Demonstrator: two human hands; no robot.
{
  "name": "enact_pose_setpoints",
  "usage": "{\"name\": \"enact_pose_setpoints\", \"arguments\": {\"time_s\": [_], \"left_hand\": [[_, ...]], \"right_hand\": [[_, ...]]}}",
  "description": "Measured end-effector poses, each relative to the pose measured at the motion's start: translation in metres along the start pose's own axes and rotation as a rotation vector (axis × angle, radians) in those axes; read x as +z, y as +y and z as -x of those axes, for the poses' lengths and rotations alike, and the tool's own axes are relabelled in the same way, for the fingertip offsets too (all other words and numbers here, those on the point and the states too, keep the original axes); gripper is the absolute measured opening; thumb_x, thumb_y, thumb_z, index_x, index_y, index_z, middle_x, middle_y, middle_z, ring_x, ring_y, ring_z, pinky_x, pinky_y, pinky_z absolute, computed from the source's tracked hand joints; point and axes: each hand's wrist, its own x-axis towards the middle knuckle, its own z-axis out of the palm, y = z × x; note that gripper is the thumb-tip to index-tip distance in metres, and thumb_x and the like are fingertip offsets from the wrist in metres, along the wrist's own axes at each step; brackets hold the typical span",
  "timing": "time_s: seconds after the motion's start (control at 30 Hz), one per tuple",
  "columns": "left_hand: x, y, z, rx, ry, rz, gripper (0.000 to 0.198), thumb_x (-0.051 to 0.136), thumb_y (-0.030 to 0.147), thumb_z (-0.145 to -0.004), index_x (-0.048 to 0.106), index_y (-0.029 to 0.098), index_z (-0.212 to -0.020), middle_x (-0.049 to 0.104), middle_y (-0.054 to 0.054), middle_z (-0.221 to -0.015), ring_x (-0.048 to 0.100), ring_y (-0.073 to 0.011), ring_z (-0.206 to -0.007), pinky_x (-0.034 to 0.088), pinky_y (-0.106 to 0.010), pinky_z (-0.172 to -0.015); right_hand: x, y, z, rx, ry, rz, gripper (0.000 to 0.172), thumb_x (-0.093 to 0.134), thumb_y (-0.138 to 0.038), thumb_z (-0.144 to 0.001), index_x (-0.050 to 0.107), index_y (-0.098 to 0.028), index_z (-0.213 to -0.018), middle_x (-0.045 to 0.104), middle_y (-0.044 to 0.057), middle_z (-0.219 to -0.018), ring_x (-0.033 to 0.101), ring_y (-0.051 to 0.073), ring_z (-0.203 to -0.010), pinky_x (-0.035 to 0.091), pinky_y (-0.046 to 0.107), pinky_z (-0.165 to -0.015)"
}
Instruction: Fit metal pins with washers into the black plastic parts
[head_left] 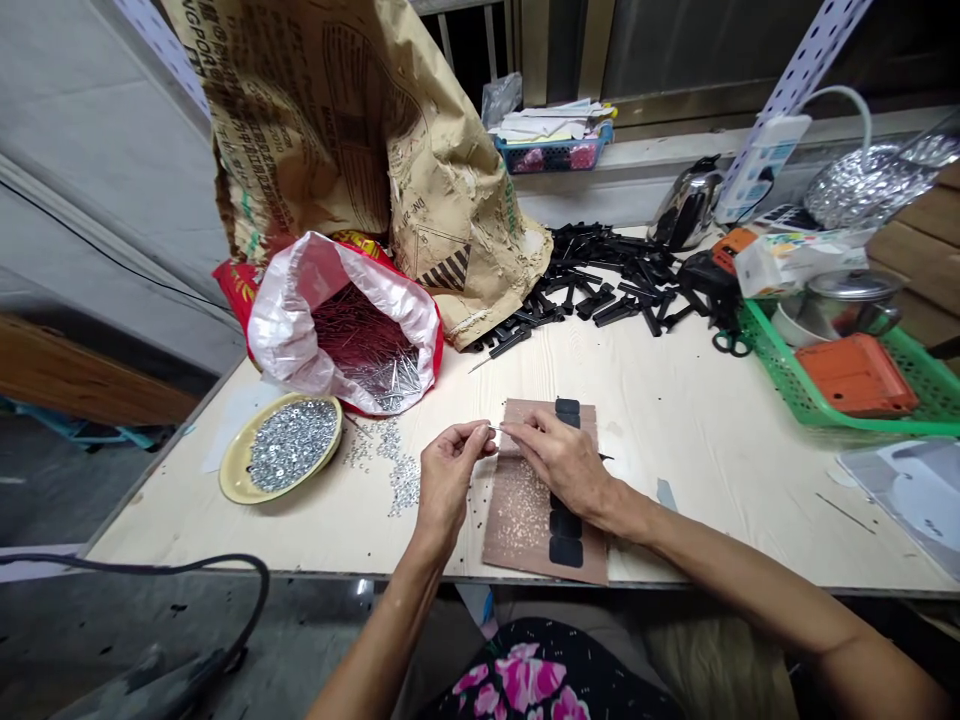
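My left hand [452, 468] is closed in a pinch above the table, its thumb and forefinger tips meeting those of my right hand [564, 458]. The right one pinches too, over a brown board [517, 545]. Something thin and pale shows between the fingertips, too small to name. Black rounded pads [565, 553] run in a column along the board, some hidden under my right hand and wrist. Left of my left hand lie loose small silver washers [405, 480]. Beyond them, a yellow dish [234, 470] holds a heap of silver washers [292, 445].
A red and white bag [281, 325] lies open with thin red and silver rods inside. Behind it stands a large brown paper sack [465, 190]. Black plastic parts [600, 280] are piled at the back. At right are scissors [731, 343] and a green basket [780, 385].
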Motion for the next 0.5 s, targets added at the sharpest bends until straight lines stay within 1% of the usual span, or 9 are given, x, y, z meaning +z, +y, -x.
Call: {"name": "enact_pose_setpoints", "arguments": {"time_s": [0.1,0.27,0.37,0.5], "left_hand": [[-0.004,0.000,-0.004,-0.027,-0.029,-0.032,0.024,0.071,0.031,-0.073,0.069,0.012,-0.088,0.066,-0.003,-0.076,0.062,-0.0122,-0.069,0.049,-0.026,-0.072],[-0.010,0.001,-0.011,-0.130,-0.107,0.049,0.022,0.076,0.028,-0.067,0.069,0.012,-0.081,0.066,-0.001,-0.071,0.062,-0.0107,-0.063,0.050,-0.024,-0.067],[-0.008,0.000,-0.015,-0.192,-0.134,0.093,0.027,0.079,0.027,-0.064,0.070,0.012,-0.084,0.068,-0.001,-0.072,0.061,-0.0095,-0.061,0.050,-0.022,-0.066],[-0.004,-0.002,-0.017,-0.242,-0.171,0.116,0.032,0.079,0.028,-0.064,0.070,0.011,-0.090,0.069,-0.003,-0.073,0.062,-0.0094,-0.062,0.050,-0.022,-0.067]], "right_hand": [[-0.006,-0.003,0.000,0.026,-0.040,0.071,0.029,0.040,-0.024,-0.095,0.061,-0.025,-0.115,0.056,0.004,-0.090,0.056,0.014,-0.074,0.041,0.023,-0.056],[-0.015,-0.005,0.001,0.057,-0.111,0.145,0.026,0.040,-0.028,-0.096,0.062,-0.028,-0.109,0.057,0.002,-0.087,0.054,0.012,-0.069,0.030,0.023,-0.050],[-0.015,-0.003,0.002,0.058,-0.113,0.179,0.025,0.040,-0.029,-0.096,0.061,-0.028,-0.110,0.057,0.002,-0.089,0.054,0.013,-0.069,0.027,0.024,-0.049],[-0.014,-0.001,0.005,0.056,-0.110,0.186,0.025,0.039,-0.028,-0.096,0.060,-0.026,-0.110,0.058,0.003,-0.091,0.054,0.013,-0.073,0.027,0.025,-0.050]]}}
